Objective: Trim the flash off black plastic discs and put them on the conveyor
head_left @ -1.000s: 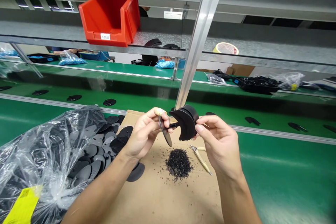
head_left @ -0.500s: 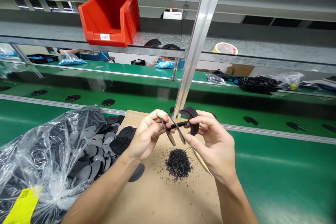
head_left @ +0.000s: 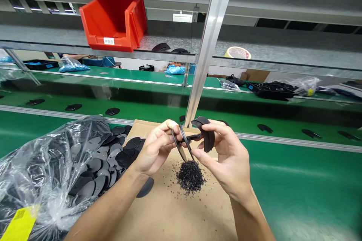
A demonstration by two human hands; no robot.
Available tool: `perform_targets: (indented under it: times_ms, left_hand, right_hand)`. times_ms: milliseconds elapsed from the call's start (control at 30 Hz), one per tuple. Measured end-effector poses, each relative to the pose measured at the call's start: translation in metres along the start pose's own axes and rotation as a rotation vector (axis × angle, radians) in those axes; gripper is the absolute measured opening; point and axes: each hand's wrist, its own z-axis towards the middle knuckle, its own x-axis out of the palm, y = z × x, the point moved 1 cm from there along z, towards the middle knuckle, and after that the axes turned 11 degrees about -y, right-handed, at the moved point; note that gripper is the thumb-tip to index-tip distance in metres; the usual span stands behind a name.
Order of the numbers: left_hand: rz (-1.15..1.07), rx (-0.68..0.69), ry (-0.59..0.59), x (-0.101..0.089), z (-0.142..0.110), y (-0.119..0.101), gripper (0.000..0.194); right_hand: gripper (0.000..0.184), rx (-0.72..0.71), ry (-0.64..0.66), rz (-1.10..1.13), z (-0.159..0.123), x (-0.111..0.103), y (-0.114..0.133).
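In front of me, both hands are on one black plastic part. My left hand (head_left: 160, 145) pinches its thin disc-like pieces (head_left: 178, 146), which show nearly edge-on, side by side. My right hand (head_left: 227, 154) grips a wide curved black band (head_left: 207, 135) at the other end, its thumb close to the nearer disc. A narrow black stem (head_left: 195, 136) runs between discs and band. Fingers hide how the pieces join. Just below lies a heap of small black granules (head_left: 190, 176) on a sheet of brown cardboard (head_left: 169, 218).
To the left, a clear plastic bag (head_left: 56, 173) spills many black discs (head_left: 103, 177) onto the cardboard. Black parts (head_left: 112, 111) lie spaced along the green belt (head_left: 152, 111) behind. A metal post (head_left: 207, 41) rises beyond my hands. A red bin (head_left: 113, 22) and tape roll (head_left: 237, 52) sit on the shelf.
The discs have turned a little, their lower ends now reaching the top of the granule heap in view. Both hands keep their hold on the part. The whole view has shifted slightly.
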Motion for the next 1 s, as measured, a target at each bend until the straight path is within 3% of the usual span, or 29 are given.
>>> perform_targets:
  times_ms: [133,200,300,367,433,700,1000]
  left_hand:
    - [0.021,0.064,0.020,-0.001,0.001,0.001,0.015]
    - [0.087,0.195,0.064,-0.002,0.000,0.000,0.010]
    - [0.300,0.502,0.106,-0.004,-0.004,-0.002,0.009]
    - [0.447,0.676,0.100,-0.004,-0.007,-0.004,0.016]
    - [0.520,0.765,0.091,-0.004,-0.009,-0.005,0.021]
    - [0.529,0.814,0.041,-0.004,-0.002,0.001,0.021]
    - [0.513,0.792,0.016,-0.004,0.000,0.003,0.021]
  right_hand:
    - [0.062,0.009,-0.040,0.037,0.000,0.001,-0.004]
    - [0.049,-0.028,-0.078,0.016,0.002,0.000,-0.005]
    - [0.020,-0.166,-0.101,-0.038,0.005,-0.003,-0.005]
    - [0.021,-0.271,-0.109,-0.077,0.006,-0.004,-0.004]
    - [0.024,-0.368,-0.114,-0.115,0.005,-0.005,-0.003]
    - [0.028,-0.669,-0.144,-0.275,-0.003,-0.004,0.008]
    - [0.031,-0.752,-0.149,-0.343,-0.009,-0.002,0.012]
